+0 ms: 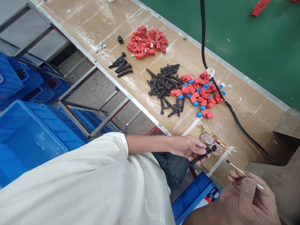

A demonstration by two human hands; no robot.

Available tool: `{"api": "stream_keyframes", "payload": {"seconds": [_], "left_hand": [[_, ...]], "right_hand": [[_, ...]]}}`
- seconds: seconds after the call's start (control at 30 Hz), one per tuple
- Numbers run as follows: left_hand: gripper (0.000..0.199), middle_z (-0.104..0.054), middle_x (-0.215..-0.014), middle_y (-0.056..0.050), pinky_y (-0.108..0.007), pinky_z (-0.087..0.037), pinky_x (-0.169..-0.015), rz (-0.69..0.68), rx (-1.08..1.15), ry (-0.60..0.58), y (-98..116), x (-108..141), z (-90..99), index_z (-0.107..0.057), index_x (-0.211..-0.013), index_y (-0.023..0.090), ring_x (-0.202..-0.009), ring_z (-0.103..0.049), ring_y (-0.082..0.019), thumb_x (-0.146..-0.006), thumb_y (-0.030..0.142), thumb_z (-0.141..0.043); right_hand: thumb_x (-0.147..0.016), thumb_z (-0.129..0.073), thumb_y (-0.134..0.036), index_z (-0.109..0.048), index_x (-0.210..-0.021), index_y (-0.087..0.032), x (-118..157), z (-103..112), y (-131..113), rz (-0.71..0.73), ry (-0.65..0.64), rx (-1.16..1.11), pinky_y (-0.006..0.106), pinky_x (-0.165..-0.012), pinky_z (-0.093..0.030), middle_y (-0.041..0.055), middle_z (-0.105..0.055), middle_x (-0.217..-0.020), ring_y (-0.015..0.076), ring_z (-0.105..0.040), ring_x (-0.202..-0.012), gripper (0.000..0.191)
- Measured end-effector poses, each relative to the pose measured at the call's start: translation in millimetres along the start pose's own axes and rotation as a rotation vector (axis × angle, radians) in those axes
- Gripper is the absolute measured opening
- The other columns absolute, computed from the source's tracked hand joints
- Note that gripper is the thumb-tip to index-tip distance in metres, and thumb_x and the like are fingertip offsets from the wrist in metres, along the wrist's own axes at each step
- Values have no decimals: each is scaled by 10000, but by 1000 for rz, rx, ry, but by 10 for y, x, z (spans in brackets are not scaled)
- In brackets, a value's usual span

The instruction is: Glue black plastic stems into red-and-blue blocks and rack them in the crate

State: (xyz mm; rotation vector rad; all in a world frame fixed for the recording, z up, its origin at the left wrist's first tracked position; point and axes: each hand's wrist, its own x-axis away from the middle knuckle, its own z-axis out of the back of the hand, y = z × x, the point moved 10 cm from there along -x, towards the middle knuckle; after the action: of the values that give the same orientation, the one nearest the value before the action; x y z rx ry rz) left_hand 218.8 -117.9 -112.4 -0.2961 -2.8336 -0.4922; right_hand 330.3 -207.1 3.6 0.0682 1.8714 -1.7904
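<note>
My left hand is closed on a black plastic part with a thin stem and a thicker end. Pinched between thumb and fingers of my right hand is a cotton swab; one tip is black, the other white. The swab's black tip stands apart from the part. Close beside my left fingers is a small clear cup with dark stuff in it, and a second clear cup or lid lies behind. More swabs rest by the cups.
On the bench lie a pile of black stemmed parts, red-and-blue pieces, red pieces and a small black group. A black cable crosses the bench. Blue bins stand left; another bin is below my hands.
</note>
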Motion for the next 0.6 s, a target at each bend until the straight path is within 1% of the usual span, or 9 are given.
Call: {"api": "stream_keyframes", "payload": {"seconds": [0.1, 0.23, 0.33, 0.47, 0.53, 0.6], "left_hand": [[470, -647, -744, -16, -183, -384, -492, -1, 10, -6, 0, -1, -2, -664, -885, 116, -631, -627, -97, -634, 430, -906], [462, -657, -737, -18, -182, -386, -471, -20, 20, -26, 26, -2, -24, -665, -880, 115, -621, -635, -102, -636, 426, -905], [438, -665, -731, -17, -184, -394, -472, 1, 20, -18, 14, -5, -22, -666, -874, 116, -612, -631, -100, -647, 407, -902], [402, -660, -723, -24, -186, -397, -479, 16, 19, -6, 0, -15, -6, -662, -869, 115, -638, -643, -111, -674, 383, -889], [414, -660, -728, -31, -186, -396, -479, 6, 20, -5, 3, -18, 1, -662, -872, 112, -648, -650, -116, -667, 388, -893], [433, -661, -731, -31, -186, -392, -478, -6, 27, -7, 8, -15, 3, -662, -871, 112, -641, -646, -113, -651, 398, -901]], "right_hand": [[-741, -808, -192, -692, -754, -135, 0, -58, -30, 28, -34, -1, 297, -404, -495, 22, -687, -690, 166, -630, -530, 129], [-785, -758, -135, -737, -849, -139, 85, -249, -125, 67, -172, 85, 298, -498, -531, 27, -701, -753, 149, -646, -581, 67], [-810, -725, -112, -749, -905, -148, 149, -359, -158, 108, -262, 180, 288, -524, -530, 27, -703, -790, 142, -648, -597, 104], [-821, -709, -106, -751, -934, -174, 175, -439, -189, 177, -331, 262, 294, -542, -524, 21, -708, -790, 155, -651, -628, 138], [-815, -715, -104, -753, -925, -178, 163, -448, -223, 213, -340, 288, 304, -550, -517, 21, -709, -768, 165, -653, -631, 138], [-806, -732, -129, -750, -879, -172, 113, -368, -256, 227, -271, 253, 313, -528, -505, 23, -700, -746, 172, -645, -603, 86]]}}
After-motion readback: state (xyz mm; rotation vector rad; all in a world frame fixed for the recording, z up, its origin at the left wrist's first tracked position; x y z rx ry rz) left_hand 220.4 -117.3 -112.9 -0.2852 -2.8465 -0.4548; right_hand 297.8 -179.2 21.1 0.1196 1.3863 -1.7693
